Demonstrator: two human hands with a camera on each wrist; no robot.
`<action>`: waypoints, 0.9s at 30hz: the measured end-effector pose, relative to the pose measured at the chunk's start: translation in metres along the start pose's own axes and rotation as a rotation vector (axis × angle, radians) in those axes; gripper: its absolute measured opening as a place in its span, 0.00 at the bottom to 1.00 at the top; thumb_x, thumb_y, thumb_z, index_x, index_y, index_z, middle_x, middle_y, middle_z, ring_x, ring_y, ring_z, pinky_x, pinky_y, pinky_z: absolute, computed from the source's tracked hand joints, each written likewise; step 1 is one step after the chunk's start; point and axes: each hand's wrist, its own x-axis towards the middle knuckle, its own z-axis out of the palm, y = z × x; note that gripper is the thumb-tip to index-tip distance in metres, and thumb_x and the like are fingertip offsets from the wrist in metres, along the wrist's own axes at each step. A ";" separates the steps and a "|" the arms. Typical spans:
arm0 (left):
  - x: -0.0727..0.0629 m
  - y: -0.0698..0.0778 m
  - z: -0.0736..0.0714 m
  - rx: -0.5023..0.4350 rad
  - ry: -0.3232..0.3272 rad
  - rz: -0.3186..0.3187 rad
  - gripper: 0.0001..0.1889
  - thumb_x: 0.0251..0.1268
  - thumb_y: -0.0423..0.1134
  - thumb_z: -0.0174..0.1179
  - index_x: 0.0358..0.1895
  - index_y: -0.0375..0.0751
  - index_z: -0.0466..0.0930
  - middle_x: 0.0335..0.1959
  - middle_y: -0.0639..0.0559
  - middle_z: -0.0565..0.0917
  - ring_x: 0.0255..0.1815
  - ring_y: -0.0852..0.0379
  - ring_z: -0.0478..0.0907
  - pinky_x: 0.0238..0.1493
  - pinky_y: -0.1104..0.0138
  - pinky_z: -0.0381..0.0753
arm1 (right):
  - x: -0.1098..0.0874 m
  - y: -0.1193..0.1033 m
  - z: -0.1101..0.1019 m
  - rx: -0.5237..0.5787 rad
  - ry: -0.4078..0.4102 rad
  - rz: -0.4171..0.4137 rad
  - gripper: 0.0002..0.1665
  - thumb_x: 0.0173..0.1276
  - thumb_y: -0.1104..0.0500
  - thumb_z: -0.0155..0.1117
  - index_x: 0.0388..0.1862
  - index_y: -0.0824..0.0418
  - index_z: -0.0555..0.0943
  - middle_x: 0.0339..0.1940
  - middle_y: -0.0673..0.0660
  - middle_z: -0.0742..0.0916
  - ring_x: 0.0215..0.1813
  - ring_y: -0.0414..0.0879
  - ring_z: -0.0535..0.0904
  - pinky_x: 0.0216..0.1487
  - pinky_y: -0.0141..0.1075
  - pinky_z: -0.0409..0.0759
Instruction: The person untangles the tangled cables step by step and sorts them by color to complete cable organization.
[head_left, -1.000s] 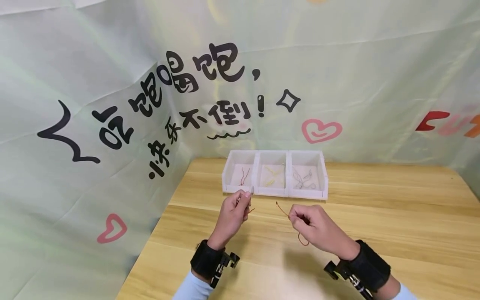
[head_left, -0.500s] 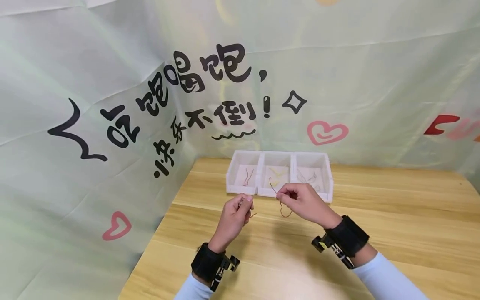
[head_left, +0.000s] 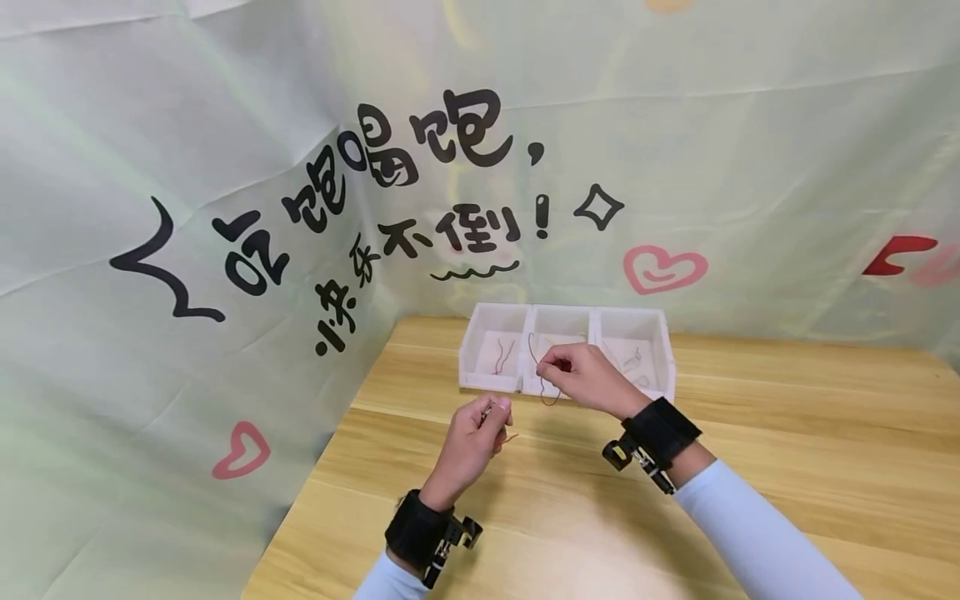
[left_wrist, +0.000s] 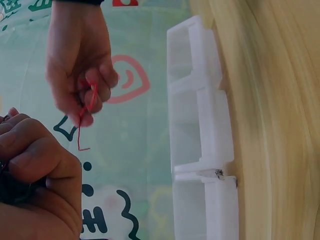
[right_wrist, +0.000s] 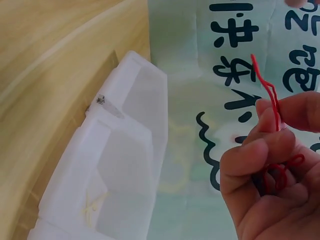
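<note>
My right hand [head_left: 588, 375] pinches a red string [right_wrist: 274, 95] between thumb and fingertips, in front of and partly over the middle bin in the head view. One end of the string points up, and a loop hangs below the fingers. In the right wrist view, more of it lies looped against the palm. Lower and to the left, my left hand [head_left: 467, 446] is curled, with a short red string end [head_left: 512, 438] sticking out beside the fingers. Something small and dark also shows in its grip; its kind is hidden.
Three joined white bins [head_left: 489, 382] stand at the back of the wooden table [head_left: 570, 517]. Red strings [head_left: 504, 357] lie in the left bin, yellow pieces [right_wrist: 90, 207] in the middle, greyish strings [head_left: 633, 360] in the right. A printed cloth [head_left: 300, 433] hangs behind and left.
My right hand has moved left and away from me, from the table's middle to the middle bin, carrying the red string. The left hand stays nearly in place; the head view shifts slightly.
</note>
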 end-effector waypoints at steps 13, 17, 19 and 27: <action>-0.001 -0.002 0.001 -0.007 -0.006 -0.015 0.19 0.83 0.45 0.49 0.34 0.31 0.74 0.17 0.54 0.66 0.17 0.61 0.61 0.20 0.71 0.60 | 0.052 0.009 0.019 0.038 0.044 0.107 0.11 0.72 0.58 0.63 0.35 0.62 0.87 0.27 0.50 0.86 0.27 0.46 0.80 0.30 0.36 0.76; -0.001 -0.003 0.000 -0.003 0.000 -0.027 0.22 0.82 0.48 0.49 0.35 0.30 0.74 0.17 0.54 0.66 0.17 0.61 0.61 0.21 0.71 0.61 | 0.065 0.011 0.024 0.077 0.050 0.148 0.11 0.73 0.56 0.64 0.35 0.62 0.88 0.28 0.53 0.86 0.25 0.47 0.80 0.28 0.37 0.76; -0.001 -0.004 -0.001 -0.002 0.001 -0.031 0.23 0.82 0.49 0.49 0.35 0.30 0.74 0.17 0.54 0.66 0.16 0.61 0.61 0.20 0.71 0.60 | 0.071 0.013 0.027 0.090 0.059 0.172 0.11 0.72 0.56 0.64 0.36 0.62 0.88 0.27 0.53 0.86 0.24 0.46 0.78 0.27 0.36 0.75; -0.002 -0.009 -0.003 -0.016 0.005 -0.045 0.23 0.82 0.49 0.49 0.35 0.30 0.74 0.17 0.54 0.66 0.16 0.62 0.61 0.20 0.72 0.60 | 0.091 0.014 0.039 0.185 0.071 0.290 0.19 0.77 0.53 0.60 0.49 0.69 0.85 0.36 0.63 0.87 0.33 0.54 0.84 0.32 0.39 0.82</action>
